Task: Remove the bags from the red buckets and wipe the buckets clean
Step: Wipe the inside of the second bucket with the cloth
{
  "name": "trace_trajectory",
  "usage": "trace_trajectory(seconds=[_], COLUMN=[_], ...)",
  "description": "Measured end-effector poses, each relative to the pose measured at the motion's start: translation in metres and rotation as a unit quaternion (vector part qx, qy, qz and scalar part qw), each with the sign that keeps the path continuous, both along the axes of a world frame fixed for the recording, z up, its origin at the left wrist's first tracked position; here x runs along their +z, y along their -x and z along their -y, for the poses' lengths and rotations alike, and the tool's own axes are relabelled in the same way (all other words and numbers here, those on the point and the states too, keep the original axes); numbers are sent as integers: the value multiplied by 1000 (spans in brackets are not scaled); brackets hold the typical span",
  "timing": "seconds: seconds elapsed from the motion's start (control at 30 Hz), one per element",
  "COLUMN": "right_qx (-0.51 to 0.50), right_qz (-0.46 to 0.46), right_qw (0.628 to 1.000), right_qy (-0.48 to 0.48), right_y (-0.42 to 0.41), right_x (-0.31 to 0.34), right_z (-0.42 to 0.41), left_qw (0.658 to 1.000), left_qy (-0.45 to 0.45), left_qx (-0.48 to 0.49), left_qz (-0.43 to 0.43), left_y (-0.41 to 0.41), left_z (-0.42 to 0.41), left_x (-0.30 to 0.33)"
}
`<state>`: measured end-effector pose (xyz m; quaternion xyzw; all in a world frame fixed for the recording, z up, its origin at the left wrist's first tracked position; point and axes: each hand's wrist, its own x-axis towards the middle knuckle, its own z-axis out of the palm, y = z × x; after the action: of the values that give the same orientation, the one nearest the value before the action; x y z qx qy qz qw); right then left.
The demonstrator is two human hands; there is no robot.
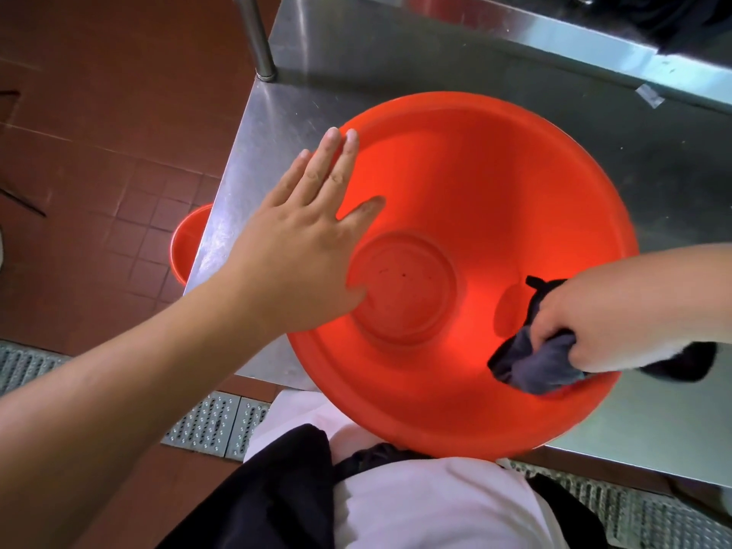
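A large red bucket (495, 184) stands on the steel table, its round bottom showing a few dark specks. My left hand (305, 239) lies flat with straight fingers on the bucket's left rim and inner wall. My right hand (594, 326) grips a crumpled dark grey cloth (530, 362) against the inner wall at the lower right. A second red bucket (186, 247) peeks out on the floor beside the table's left edge. No bag is visible in either bucket.
The steel table (673, 160) has a raised back ledge and an upright post (257, 37) at its far left corner. Red floor tiles (99, 152) lie to the left, a metal drain grate (214, 422) runs along the floor below. My white shirt and dark apron fill the bottom.
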<state>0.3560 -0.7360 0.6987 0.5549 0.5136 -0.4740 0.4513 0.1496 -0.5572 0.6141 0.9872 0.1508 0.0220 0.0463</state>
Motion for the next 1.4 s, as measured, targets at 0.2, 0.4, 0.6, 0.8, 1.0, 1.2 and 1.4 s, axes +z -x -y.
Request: trace_trajectory(seconds=[0.2,0.4,0.6,0.8,1.0,1.2,1.4], right_qx=[187,274,82,-102,-196,-438,-505], right_qz=[-2,-71,64,-31,-58,-9,109], right_qw=[982,956,989,994,973,844,772], right_qy=[27,74,105,-33,-105,-308,-370], right_y=[3,24,32,46,33,-8,-7], right_x=[-105,-176,-193,-191,-195,-209,-249], right_z=[13,-15,-26,-45,-62,-69,-78], left_qw=[1000,1000,1000,1000,1000,1000,1000], left_qy=[-3,-2,7,4,7,13,18], left_qx=[6,13,23,24,24,26,24], left_qz=[0,-3,3,13,5,2,-1], left_y=[-2,-3,-4,-6,-7,-7,-8], left_z=[3,5,5,6,7,8,8], left_x=[1,2,3,3,3,6,6])
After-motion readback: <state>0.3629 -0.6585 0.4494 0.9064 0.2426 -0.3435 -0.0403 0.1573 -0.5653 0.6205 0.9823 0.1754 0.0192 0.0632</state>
